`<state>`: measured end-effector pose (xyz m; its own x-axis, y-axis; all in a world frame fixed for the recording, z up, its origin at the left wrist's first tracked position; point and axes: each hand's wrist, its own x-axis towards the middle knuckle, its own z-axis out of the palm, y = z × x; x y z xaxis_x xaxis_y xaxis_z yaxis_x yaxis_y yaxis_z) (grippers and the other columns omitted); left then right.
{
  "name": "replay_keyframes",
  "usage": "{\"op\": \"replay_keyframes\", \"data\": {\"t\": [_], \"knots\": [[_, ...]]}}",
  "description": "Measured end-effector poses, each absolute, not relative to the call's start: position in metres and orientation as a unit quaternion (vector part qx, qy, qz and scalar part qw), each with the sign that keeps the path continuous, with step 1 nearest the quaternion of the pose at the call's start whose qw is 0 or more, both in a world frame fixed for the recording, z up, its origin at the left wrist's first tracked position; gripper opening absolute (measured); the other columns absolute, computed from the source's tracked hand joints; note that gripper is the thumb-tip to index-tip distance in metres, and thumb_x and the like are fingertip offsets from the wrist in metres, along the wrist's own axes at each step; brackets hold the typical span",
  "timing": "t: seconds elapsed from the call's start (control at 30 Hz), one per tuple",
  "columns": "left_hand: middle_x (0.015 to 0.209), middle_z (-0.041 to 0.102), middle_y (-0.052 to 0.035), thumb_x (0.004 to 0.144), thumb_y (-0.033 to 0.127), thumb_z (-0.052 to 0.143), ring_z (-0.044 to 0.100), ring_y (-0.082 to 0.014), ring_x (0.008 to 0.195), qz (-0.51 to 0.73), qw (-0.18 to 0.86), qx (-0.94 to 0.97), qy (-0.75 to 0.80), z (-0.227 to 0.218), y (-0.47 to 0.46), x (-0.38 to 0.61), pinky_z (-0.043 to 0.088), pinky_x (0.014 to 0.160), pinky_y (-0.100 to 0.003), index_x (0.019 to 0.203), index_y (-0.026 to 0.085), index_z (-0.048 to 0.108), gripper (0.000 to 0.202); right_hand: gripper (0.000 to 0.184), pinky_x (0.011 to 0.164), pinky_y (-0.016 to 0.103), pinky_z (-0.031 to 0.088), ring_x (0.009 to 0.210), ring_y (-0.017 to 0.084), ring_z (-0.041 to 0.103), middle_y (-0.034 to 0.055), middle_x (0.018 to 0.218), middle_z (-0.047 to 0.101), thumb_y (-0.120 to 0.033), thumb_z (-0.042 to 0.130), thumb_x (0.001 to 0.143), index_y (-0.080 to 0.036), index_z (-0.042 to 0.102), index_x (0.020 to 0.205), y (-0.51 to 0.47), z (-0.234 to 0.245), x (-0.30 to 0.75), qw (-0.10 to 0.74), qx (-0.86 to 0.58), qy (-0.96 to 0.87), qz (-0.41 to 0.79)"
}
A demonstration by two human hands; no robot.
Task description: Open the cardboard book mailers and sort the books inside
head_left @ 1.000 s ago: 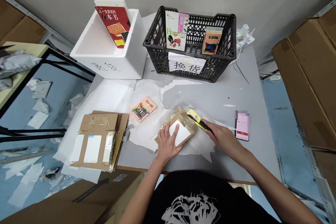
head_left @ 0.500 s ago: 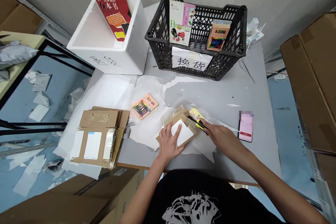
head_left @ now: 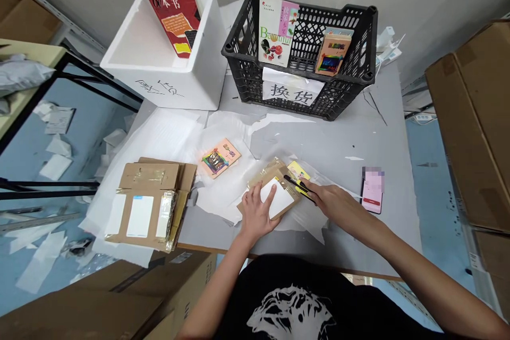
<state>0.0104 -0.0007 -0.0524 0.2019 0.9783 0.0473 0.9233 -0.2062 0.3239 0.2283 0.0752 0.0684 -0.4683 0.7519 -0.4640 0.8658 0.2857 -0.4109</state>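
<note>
A small taped cardboard parcel (head_left: 279, 191) with a white label lies on the grey table (head_left: 342, 138) near its front edge. My left hand (head_left: 257, 215) presses flat on the parcel's near left part, fingers spread. My right hand (head_left: 332, 204) is closed on a black and yellow utility knife (head_left: 299, 186), whose tip lies at the parcel's right edge. A yellow item (head_left: 298, 170) shows just behind the knife.
A small orange book (head_left: 220, 156) lies on white wrapping paper. Flattened cardboard parcels (head_left: 149, 204) are stacked at the front left. A white foam box (head_left: 163, 58) and a black crate (head_left: 303, 58) hold books at the back. A phone (head_left: 372, 194) lies right. Cardboard boxes (head_left: 474, 117) stand right.
The view has shifted a little. Both hands stay on the parcel and knife; the knife has slid slightly along the parcel's right edge.
</note>
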Motion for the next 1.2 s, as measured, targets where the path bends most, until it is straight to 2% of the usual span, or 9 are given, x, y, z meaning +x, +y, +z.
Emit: {"op": "replay_keyframes", "data": {"t": [0.13, 0.37, 0.67, 1.0, 1.2], "knots": [[0.144, 0.025, -0.0169, 0.072, 0.055, 0.059, 0.031, -0.0375, 0.124, 0.119, 0.111, 0.767, 0.620, -0.054, -0.002, 0.011, 0.026, 0.096, -0.049, 0.142, 0.026, 0.033, 0.080, 0.051, 0.053, 0.023, 0.037, 0.062, 0.015, 0.059, 0.0061, 0.080, 0.066, -0.021, 0.034, 0.092, -0.023, 0.031, 0.143, 0.066, 0.068, 0.228, 0.114, 0.497, 0.825, -0.244], [0.143, 0.027, -0.0158, 0.072, 0.056, 0.058, 0.032, -0.0375, 0.121, 0.108, 0.112, 0.764, 0.627, -0.056, -0.002, 0.012, 0.026, 0.094, -0.049, 0.143, 0.028, 0.030, 0.082, 0.073, 0.053, 0.025, 0.040, 0.063, 0.015, 0.060, 0.0066, 0.083, 0.065, 0.002, 0.035, 0.080, -0.019, 0.015, 0.147, 0.049, 0.079, 0.220, 0.210, 0.475, 0.842, -0.146], [0.143, 0.027, -0.0158, 0.072, 0.055, 0.058, 0.033, -0.0374, 0.120, 0.112, 0.109, 0.768, 0.622, -0.055, -0.002, 0.013, 0.026, 0.094, -0.049, 0.143, 0.028, 0.030, 0.081, 0.070, 0.057, 0.028, 0.045, 0.071, 0.019, 0.065, 0.0089, 0.089, 0.063, 0.003, 0.039, 0.082, -0.017, 0.019, 0.146, 0.040, 0.097, 0.205, 0.294, 0.480, 0.814, -0.141], [0.143, 0.030, -0.0149, 0.072, 0.053, 0.059, 0.031, -0.0367, 0.123, 0.100, 0.116, 0.772, 0.616, -0.052, -0.002, 0.014, 0.024, 0.097, -0.049, 0.144, 0.029, 0.026, 0.083, 0.072, 0.053, 0.025, 0.044, 0.064, 0.016, 0.065, 0.0062, 0.085, 0.062, -0.001, 0.046, 0.083, -0.019, 0.016, 0.146, 0.027, 0.094, 0.207, 0.287, 0.489, 0.818, -0.098], [0.142, 0.030, -0.0149, 0.072, 0.052, 0.059, 0.031, -0.0364, 0.123, 0.115, 0.117, 0.774, 0.611, -0.052, -0.003, 0.015, 0.024, 0.097, -0.050, 0.144, 0.029, 0.028, 0.081, 0.072, 0.051, 0.023, 0.044, 0.063, 0.015, 0.065, 0.0063, 0.084, 0.063, 0.003, 0.044, 0.080, -0.020, 0.021, 0.145, 0.022, 0.097, 0.205, 0.292, 0.493, 0.816, -0.079]]}}
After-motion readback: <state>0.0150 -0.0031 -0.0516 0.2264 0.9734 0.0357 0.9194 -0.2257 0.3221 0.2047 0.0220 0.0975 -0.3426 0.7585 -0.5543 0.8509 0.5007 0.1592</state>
